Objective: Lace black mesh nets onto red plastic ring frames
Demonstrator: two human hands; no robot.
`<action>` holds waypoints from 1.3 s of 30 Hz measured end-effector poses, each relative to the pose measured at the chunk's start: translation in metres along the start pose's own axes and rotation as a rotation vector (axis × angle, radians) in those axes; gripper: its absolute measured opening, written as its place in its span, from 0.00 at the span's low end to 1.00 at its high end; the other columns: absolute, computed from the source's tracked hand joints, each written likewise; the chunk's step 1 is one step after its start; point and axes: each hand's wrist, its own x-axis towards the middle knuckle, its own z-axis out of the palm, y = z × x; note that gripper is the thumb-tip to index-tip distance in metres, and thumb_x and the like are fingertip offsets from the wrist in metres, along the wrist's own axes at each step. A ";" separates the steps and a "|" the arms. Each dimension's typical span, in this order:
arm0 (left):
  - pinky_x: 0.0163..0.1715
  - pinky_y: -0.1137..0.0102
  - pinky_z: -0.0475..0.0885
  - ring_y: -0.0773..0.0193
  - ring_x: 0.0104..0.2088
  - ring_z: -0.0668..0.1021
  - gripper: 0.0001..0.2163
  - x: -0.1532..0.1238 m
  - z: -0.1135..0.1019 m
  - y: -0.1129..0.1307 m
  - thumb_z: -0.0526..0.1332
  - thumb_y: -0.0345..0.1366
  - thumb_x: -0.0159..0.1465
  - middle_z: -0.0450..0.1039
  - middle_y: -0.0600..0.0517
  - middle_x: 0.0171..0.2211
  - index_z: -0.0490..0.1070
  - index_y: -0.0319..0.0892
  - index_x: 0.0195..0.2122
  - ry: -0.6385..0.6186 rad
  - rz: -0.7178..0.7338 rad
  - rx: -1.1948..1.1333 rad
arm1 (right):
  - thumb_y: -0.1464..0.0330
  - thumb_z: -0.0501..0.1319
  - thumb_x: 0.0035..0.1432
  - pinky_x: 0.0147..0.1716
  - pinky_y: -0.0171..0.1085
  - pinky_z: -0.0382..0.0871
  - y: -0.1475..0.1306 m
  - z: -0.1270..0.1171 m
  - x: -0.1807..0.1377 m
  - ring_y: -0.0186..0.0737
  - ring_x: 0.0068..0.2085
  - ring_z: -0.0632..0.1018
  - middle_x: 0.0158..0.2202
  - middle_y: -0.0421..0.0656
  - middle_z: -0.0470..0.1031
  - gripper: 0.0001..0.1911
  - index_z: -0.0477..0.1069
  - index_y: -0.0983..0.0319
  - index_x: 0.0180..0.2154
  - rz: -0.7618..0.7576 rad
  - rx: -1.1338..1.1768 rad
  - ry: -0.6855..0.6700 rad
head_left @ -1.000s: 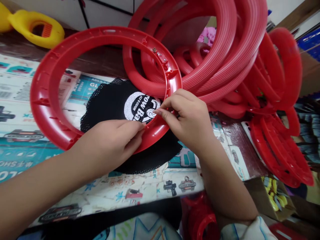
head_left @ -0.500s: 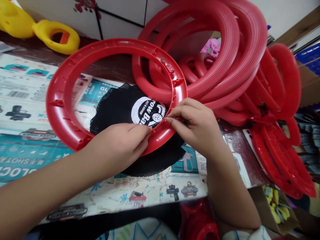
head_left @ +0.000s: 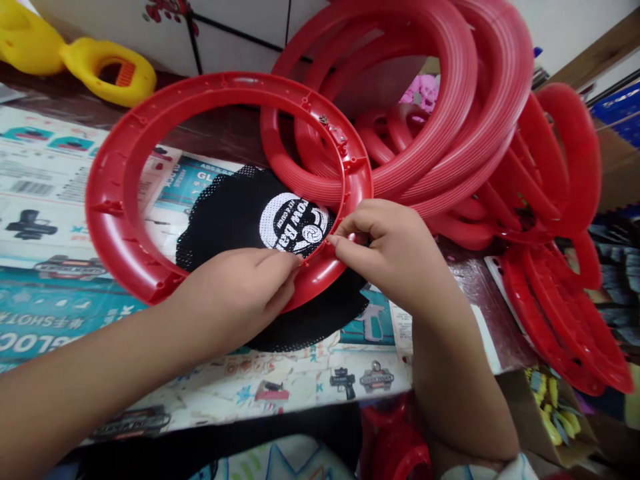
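A large red plastic ring [head_left: 115, 173] lies over a black mesh net [head_left: 230, 207] that bears a white round print. My left hand [head_left: 235, 293] grips the ring's near rim, fingers curled over it. My right hand [head_left: 390, 253] pinches at the same rim just to the right, fingertips pressed together on the ring's inner edge where the net meets it. What the fingertips pinch is too small to make out.
A big pile of red rings [head_left: 450, 133] leans at the back right and spills down the table's right edge. Yellow plastic parts [head_left: 105, 73] sit at the far left. Printed cardboard [head_left: 45, 200] covers the table. A box with small yellow pieces [head_left: 545, 407] stands lower right.
The ring and both hands have barely shifted, only a little in the picture as my head moved. My right fingertips have closed tighter on the ring's inner edge.
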 end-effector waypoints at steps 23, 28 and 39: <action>0.22 0.66 0.72 0.55 0.26 0.79 0.14 -0.003 -0.002 0.000 0.48 0.29 0.64 0.77 0.45 0.27 0.72 0.36 0.30 0.039 0.117 -0.067 | 0.75 0.61 0.57 0.34 0.33 0.67 0.022 -0.011 -0.004 0.34 0.33 0.76 0.31 0.40 0.75 0.05 0.75 0.63 0.31 -0.163 -0.054 0.132; 0.18 0.66 0.68 0.58 0.21 0.76 0.13 -0.002 -0.001 -0.001 0.48 0.29 0.64 0.74 0.49 0.22 0.70 0.36 0.29 0.060 0.155 -0.049 | 0.74 0.60 0.58 0.35 0.34 0.69 0.024 -0.007 -0.001 0.36 0.34 0.76 0.31 0.42 0.74 0.06 0.75 0.63 0.31 -0.176 -0.079 0.156; 0.21 0.67 0.70 0.58 0.24 0.77 0.11 0.000 0.001 -0.013 0.50 0.29 0.64 0.76 0.48 0.25 0.71 0.37 0.31 0.087 0.227 -0.021 | 0.74 0.60 0.58 0.34 0.34 0.65 0.021 -0.010 -0.005 0.36 0.33 0.75 0.30 0.41 0.76 0.05 0.73 0.63 0.29 -0.023 -0.153 0.059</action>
